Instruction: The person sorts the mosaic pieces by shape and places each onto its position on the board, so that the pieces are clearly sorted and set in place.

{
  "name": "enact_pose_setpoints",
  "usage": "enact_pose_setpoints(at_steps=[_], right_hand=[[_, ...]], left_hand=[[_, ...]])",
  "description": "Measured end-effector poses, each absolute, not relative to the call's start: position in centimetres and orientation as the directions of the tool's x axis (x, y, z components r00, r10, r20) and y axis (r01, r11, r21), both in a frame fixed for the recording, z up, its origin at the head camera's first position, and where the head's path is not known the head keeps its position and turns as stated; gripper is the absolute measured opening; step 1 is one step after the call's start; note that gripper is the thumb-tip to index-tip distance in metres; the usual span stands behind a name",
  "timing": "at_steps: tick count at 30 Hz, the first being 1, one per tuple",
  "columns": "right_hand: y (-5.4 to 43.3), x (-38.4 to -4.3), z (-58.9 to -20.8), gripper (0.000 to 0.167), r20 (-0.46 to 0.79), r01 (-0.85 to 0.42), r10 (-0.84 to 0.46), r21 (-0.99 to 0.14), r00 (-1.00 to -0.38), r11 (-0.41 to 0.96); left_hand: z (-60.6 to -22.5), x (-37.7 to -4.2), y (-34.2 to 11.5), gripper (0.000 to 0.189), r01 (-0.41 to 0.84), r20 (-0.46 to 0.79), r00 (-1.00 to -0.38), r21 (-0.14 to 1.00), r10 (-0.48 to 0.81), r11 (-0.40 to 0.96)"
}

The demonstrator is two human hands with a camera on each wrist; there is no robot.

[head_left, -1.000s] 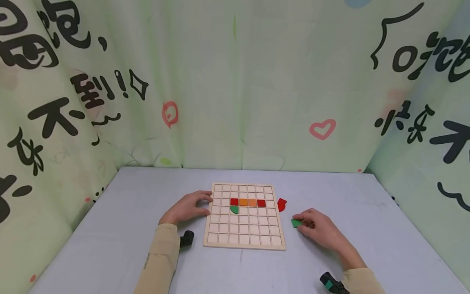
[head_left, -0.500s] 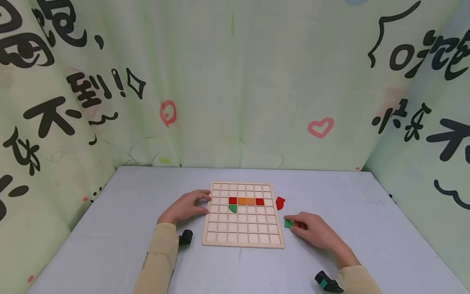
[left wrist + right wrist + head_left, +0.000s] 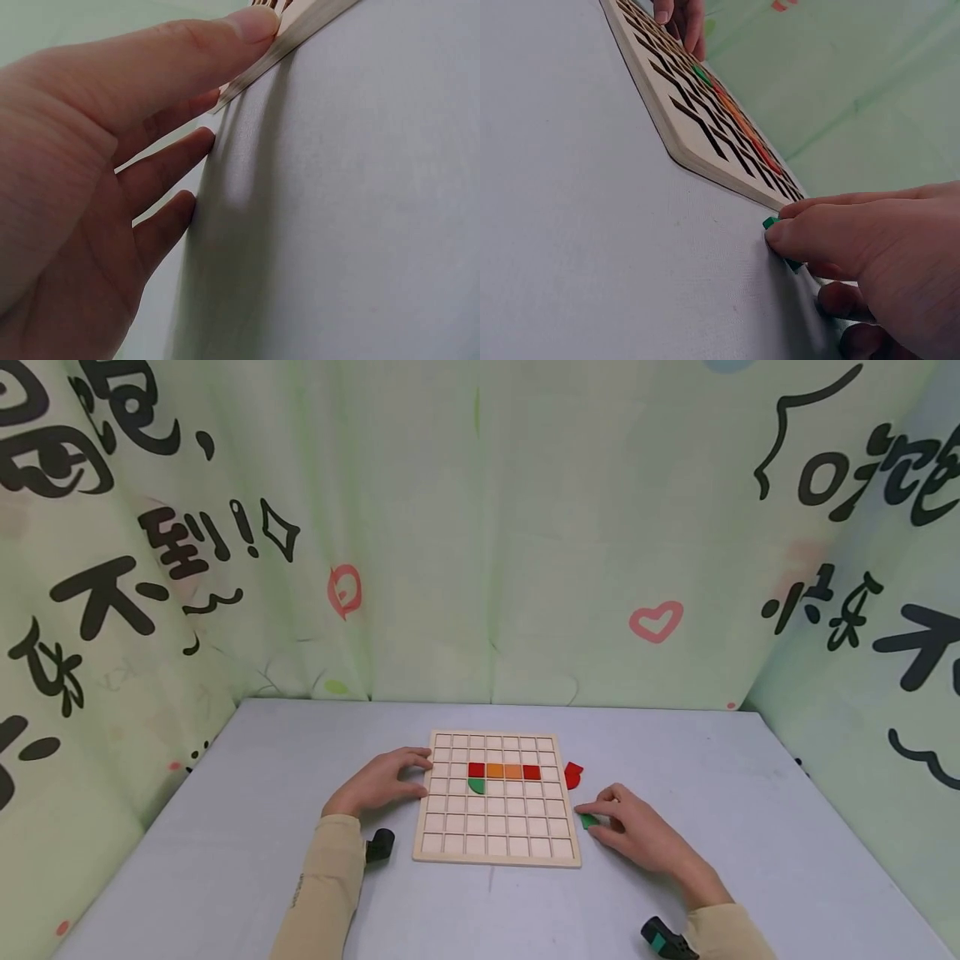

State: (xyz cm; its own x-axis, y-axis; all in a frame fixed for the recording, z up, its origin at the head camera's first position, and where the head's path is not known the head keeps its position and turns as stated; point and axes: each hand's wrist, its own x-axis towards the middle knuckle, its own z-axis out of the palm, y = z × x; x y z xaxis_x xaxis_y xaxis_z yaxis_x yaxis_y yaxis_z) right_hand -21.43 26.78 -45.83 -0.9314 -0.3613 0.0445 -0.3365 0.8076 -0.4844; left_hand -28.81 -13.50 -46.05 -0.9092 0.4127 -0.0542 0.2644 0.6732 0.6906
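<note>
A wooden grid board lies on the table with one row of red and orange squares set in its cells. Below the leftmost red square sits a green quarter-round piece. My left hand rests at the board's left edge, thumb tip on the frame and fingers extended, as the left wrist view also shows. Just off the right edge of the board, my right hand pinches a green tile between thumb and forefinger, low over the table. Fingers cover most of that tile.
Two red pieces lie close together against the board's right side. A printed curtain surrounds the white table at the back and sides. Black wrist cameras stick out beside the forearms.
My right hand has moved left toward the board with the green tile, then stayed near its right edge while the fingers shifted on the tile. The left hand keeps its place.
</note>
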Motion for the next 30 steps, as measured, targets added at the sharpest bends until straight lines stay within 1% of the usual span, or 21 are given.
enact_pose_setpoints(at_steps=[2,4,8,11,14,18,24,30], right_hand=[[26.7,-21.5,-45.9,0.025,0.068,-0.325,-0.335,-0.482,-0.940,0.814],[26.6,-21.5,-46.0,0.024,0.088,-0.302,-0.298,-0.485,-0.951,0.821],[26.8,-21.6,-45.8,0.030,0.079,-0.258,-0.255,-0.516,-0.964,0.817],[27.3,-21.5,-45.5,0.032,0.046,-0.274,-0.302,-0.563,-0.952,0.779],[27.8,-21.5,-45.4,0.028,0.044,-0.307,-0.352,-0.598,-0.935,0.741],[28.0,-21.7,-45.8,0.024,0.070,-0.324,-0.354,-0.596,-0.933,0.735],[27.9,-21.7,-46.1,0.025,0.103,-0.323,-0.324,-0.569,-0.940,0.756],[26.8,-21.9,-46.1,0.027,0.169,-0.294,-0.241,-0.563,-0.956,0.773]], left_hand=[[-46.0,-28.8,-13.5,0.040,0.264,-0.052,-0.911,0.690,0.410,0.674],[-46.0,-28.8,-13.5,0.040,0.259,-0.056,-0.912,0.690,0.406,0.676],[-46.0,-28.7,-13.4,0.041,0.246,-0.063,-0.915,0.694,0.398,0.676],[-46.0,-28.6,-13.4,0.041,0.241,-0.062,-0.917,0.700,0.393,0.672],[-46.0,-28.6,-13.4,0.041,0.236,-0.062,-0.919,0.704,0.388,0.670],[-46.2,-28.6,-13.4,0.041,0.248,-0.054,-0.918,0.696,0.394,0.674],[-46.3,-28.7,-13.4,0.040,0.256,-0.052,-0.915,0.690,0.400,0.677],[-46.1,-28.6,-13.4,0.040,0.250,-0.054,-0.917,0.694,0.396,0.675]])
